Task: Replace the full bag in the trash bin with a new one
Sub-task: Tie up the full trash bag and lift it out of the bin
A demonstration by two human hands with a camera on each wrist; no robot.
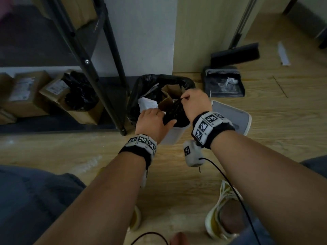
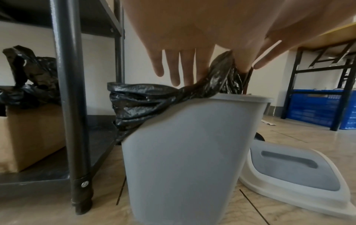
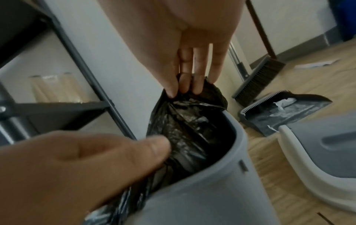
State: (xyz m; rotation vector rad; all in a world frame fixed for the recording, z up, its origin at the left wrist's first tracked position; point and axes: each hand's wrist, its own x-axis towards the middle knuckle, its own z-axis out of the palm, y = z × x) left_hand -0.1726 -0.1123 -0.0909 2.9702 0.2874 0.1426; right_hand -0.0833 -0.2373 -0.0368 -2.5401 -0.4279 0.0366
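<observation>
Head view: crinkled glossy black bag (image 1: 174,112) bunches above the grey bin (image 1: 172,136), pinched by left hand (image 1: 152,122) and right hand (image 1: 195,103).

Storeroom — shelving rack (image 1: 83,55), cardboard boxes (image 1: 26,92)

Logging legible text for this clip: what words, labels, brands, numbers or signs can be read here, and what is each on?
No text can be read.
White shipping labels on the cardboard boxes under the rack: print too small and blurred.
Wristbands: black-and-white square marker patterns only, no letters or numbers.
Trash bin, lid, black bag, dustpan: no writing visible.
</observation>
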